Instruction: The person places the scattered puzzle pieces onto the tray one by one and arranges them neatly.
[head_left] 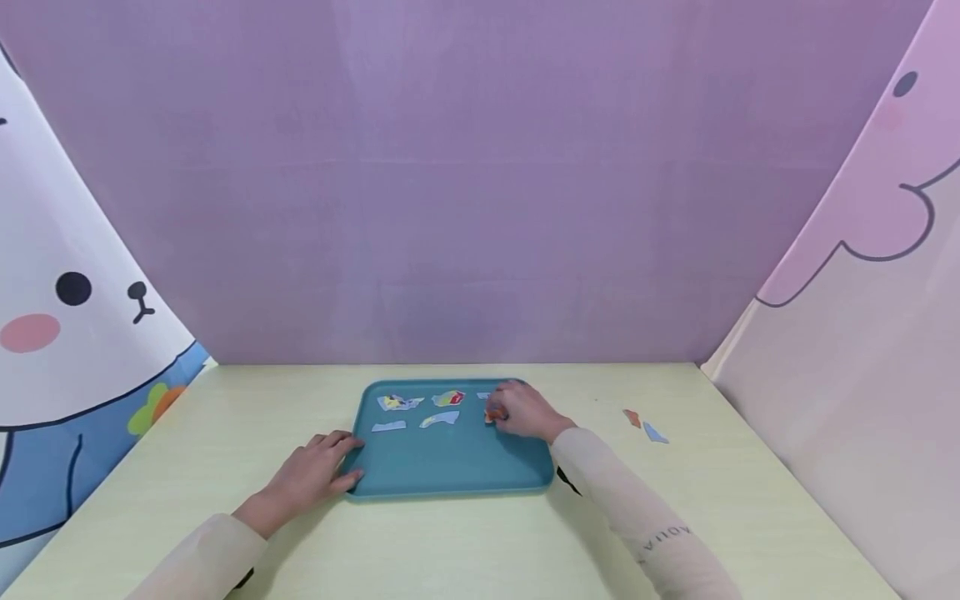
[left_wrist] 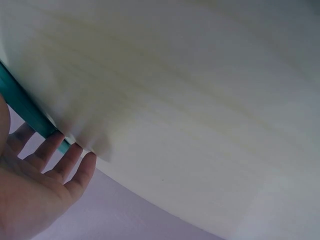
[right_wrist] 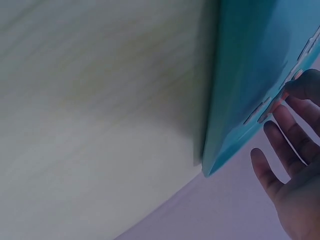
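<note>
Right fingers [head_left: 502, 399] pinch orange piece [head_left: 490, 417] | left fingers [head_left: 342, 445] loose on tray [head_left: 442, 467] | right fingers slipping might bump pieces [head_left: 440, 419] beside them

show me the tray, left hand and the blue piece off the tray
Tray [head_left: 442, 467]: head view, bare floor.
Left hand [head_left: 311, 472]: head view, back of the hand.
Blue piece [head_left: 655, 432]: head view, its middle.

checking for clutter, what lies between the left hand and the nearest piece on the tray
Only bare tray shows between the left hand and that pale blue piece, seen in the head view.
</note>
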